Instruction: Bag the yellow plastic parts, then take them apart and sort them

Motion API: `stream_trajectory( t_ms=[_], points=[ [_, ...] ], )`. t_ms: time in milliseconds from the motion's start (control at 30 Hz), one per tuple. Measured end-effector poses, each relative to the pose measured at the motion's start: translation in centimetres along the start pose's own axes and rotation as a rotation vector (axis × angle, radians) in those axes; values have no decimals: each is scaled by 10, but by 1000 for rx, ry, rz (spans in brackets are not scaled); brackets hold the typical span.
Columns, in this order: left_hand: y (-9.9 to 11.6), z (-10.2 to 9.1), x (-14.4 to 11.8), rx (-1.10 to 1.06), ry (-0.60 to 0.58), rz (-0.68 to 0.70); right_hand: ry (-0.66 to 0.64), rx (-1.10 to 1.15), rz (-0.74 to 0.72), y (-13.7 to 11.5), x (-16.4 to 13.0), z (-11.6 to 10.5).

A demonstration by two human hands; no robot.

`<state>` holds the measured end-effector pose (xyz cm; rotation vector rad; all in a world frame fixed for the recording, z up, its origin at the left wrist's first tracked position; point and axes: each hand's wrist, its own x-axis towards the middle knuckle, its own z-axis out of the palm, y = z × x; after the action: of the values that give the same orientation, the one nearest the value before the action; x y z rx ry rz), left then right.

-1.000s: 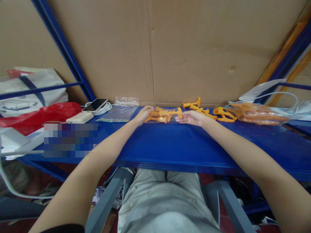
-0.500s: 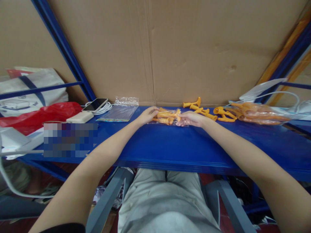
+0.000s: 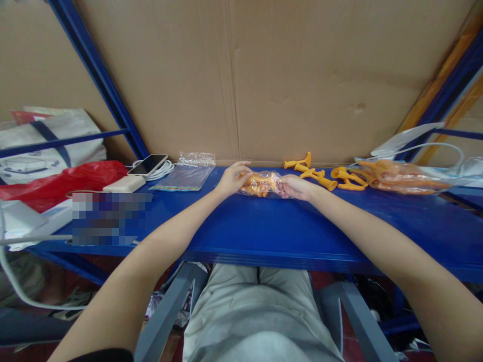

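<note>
On the far left of the blue desk (image 3: 264,226) lie a red bag (image 3: 68,178), a white power bank (image 3: 124,183) and a phone (image 3: 148,163) on a coiled white cable, then a flat stack of clear plastic sleeves (image 3: 184,176).

The left hand (image 3: 230,178) comes next, at the back of the desk near the cardboard wall (image 3: 302,75). Its fingers are curled closed on the left end of a small clear bag of orange plastic parts (image 3: 260,183). The bag sits directly between the two hands, touching both, with its long axis running left to right along the desk. Neither hand is nearer than the other; each grips one end.

The right hand (image 3: 296,186) is closed on the bag's right end, fingers bunched into the plastic.

Just beyond the right hand, loose orange parts (image 3: 313,172) are scattered on the desk, apart from the bag. Farther right lies a larger clear bag of orange parts (image 3: 400,176), well apart from both hands, with white cables (image 3: 433,146) behind it.
</note>
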<state>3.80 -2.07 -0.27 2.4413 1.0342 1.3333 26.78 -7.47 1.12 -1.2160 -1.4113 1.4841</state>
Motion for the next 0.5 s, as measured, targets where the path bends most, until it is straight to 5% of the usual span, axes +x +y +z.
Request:
stream_trajectory(
  t_ms=[267, 500],
  points=[
    [-1, -1, 0, -50, -176, -128, -28, -355, -23, 3, -1, 1],
    [-2, -3, 1, -4, -262, -204, -46, -95, 55, -4, -3, -10]
  ],
)
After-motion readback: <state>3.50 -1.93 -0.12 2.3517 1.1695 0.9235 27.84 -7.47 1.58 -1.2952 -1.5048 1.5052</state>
